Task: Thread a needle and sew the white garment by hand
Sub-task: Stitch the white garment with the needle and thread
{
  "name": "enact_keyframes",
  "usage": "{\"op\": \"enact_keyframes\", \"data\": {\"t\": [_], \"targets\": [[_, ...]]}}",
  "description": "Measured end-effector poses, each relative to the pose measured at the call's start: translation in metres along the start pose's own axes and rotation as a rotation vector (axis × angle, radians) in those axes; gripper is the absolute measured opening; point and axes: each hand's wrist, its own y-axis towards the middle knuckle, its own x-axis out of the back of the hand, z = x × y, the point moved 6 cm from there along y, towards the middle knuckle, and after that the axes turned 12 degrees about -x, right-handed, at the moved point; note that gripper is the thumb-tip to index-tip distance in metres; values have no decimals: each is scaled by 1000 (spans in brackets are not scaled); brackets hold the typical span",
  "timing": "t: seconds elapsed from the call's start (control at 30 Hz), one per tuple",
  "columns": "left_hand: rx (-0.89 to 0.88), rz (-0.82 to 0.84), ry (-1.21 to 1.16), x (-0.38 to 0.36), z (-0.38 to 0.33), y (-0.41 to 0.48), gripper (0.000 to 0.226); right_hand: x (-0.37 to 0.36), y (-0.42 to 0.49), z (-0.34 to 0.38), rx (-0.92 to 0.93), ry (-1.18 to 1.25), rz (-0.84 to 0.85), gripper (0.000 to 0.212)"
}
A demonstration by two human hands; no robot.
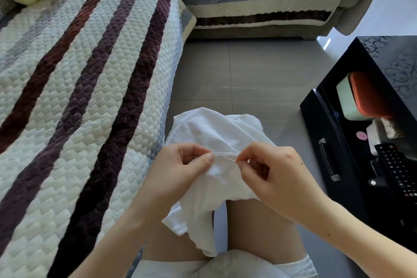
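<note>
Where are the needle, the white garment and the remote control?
needle (229, 159), head view, middle of its bare shaft.
white garment (209, 131), head view, its upper fold.
remote control (398, 168), head view, its button face.

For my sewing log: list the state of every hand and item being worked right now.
white garment, crumpled, draped over the knees.
left hand, pinching the white garment's folded edge.
right hand, pinching the needle.
needle, tip at the folded edge, pointing toward the left hand.

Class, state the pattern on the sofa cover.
The sofa cover is quilted white with dark stripes; head view.
</note>
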Motion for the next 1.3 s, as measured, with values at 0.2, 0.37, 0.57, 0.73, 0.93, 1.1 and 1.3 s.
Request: {"op": "enact_keyframes", "data": {"t": [0.2,0.37,0.57,0.73,0.93,1.1,1.3], "targets": [[-2,-2,3,-1,-1,1,5,0,1,0,-1,-9,7,8],[-28,11,25,-2,-4,0,6,-2,1,0,-17,-25,19,8],[-174,56,180,-5,-16,-3,7,-7,2,3,-27,-70,39,10],[-249,93,278,-8,-22,-5,9,-12,5,5,-31,-93,50,12],[-177,98,201,-8,-19,-5,7,-8,6,3,-86,-16,71,14],[-80,39,129,-5,-13,-3,6,-2,7,-5,-196,200,161,16],[-12,73,15,-9,-11,-3,9,-1,10,-13,-338,431,280,18]]}}
